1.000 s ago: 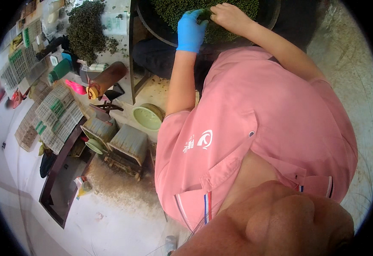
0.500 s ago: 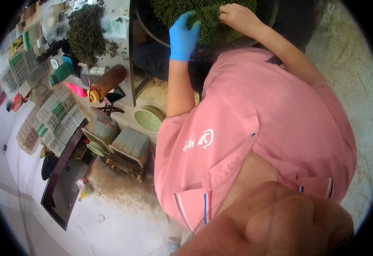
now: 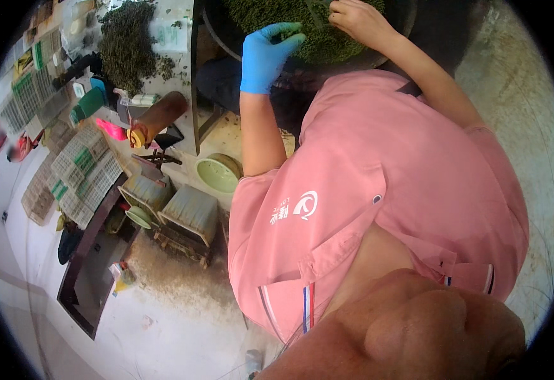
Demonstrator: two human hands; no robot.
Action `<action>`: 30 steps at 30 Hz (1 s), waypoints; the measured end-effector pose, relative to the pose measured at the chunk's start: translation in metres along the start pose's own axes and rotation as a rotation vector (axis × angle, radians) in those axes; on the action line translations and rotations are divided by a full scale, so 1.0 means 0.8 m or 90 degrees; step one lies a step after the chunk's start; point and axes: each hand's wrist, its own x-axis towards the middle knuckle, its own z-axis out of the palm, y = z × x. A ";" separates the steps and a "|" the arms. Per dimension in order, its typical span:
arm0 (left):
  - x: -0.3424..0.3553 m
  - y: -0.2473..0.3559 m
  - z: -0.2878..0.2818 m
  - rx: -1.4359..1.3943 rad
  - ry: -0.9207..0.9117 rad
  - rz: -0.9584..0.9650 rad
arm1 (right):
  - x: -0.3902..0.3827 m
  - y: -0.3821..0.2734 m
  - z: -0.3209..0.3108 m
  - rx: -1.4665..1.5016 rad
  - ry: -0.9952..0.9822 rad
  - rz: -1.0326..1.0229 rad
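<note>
At the top of the view a large dark round pan holds a heap of small green pellets, whose kind I cannot make out. My left hand, in a blue glove, is over the pan's left side. Its fingers are bent and the thumb comes close to the fingertips; whatever lies between them is too small to name. My bare right hand is at the top edge above the pellets, fingers closed on a thin see-through piece, partly cut off by the frame.
On the left, a table bears a dark green pile, a brown bottle with a yellow cap and a green cup. Beyond it are white plastic baskets. A pale green basin and boxy metal containers stand nearby.
My left hand has moved left and slightly down, its thumb and fingers closer together. My right hand has shifted slightly up with the see-through piece.
</note>
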 end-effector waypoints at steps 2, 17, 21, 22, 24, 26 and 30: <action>0.001 0.015 0.010 0.047 0.042 0.090 | 0.007 -0.003 0.005 0.004 0.011 -0.022; 0.102 -0.057 0.047 0.706 -0.095 -0.056 | 0.004 -0.022 0.024 0.002 -0.093 -0.066; 0.095 -0.085 0.029 0.492 -0.070 0.081 | -0.004 -0.012 0.030 0.006 -0.076 -0.039; 0.098 -0.088 0.032 0.525 -0.088 0.061 | -0.008 -0.013 0.030 0.014 -0.097 -0.027; 0.102 -0.080 0.017 0.539 -0.077 0.075 | 0.004 -0.022 0.018 0.027 -0.127 -0.015; 0.098 -0.046 -0.019 0.378 -0.014 0.084 | 0.020 -0.044 -0.018 0.118 0.063 0.003; 0.108 0.051 -0.101 -0.013 0.181 0.128 | 0.032 -0.049 -0.062 0.096 0.165 0.049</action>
